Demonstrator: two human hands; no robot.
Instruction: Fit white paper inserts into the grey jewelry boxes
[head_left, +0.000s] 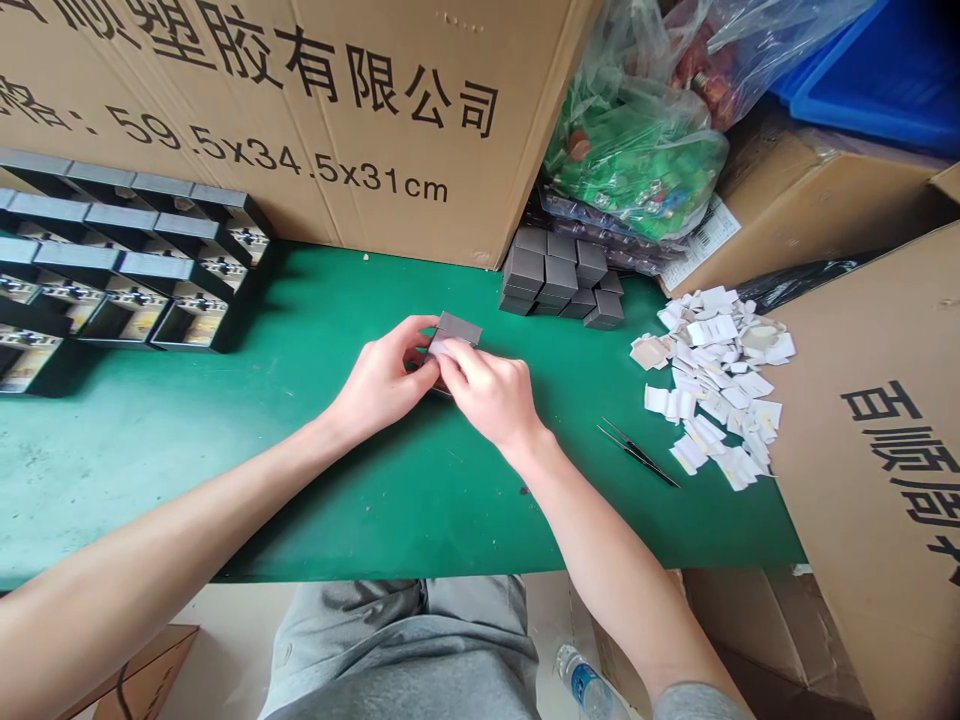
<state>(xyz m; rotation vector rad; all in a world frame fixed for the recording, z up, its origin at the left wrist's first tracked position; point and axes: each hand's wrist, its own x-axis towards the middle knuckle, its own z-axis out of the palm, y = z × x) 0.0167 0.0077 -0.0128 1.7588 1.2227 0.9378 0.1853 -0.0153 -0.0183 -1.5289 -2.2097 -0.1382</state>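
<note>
The small grey box [459, 327] is pinched between the fingertips of the left hand [386, 378] and right hand [491, 395], above the middle of the green table [337, 520]. It seems light, stiff and smooth-faced; it is best held by opposite sides, without its faces being squeezed hard.

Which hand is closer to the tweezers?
Right. The right hand is to the left of the tweezers, across bare green tabletop. The left hand is farther left, at the other side of the gray box both hands hold.
</note>
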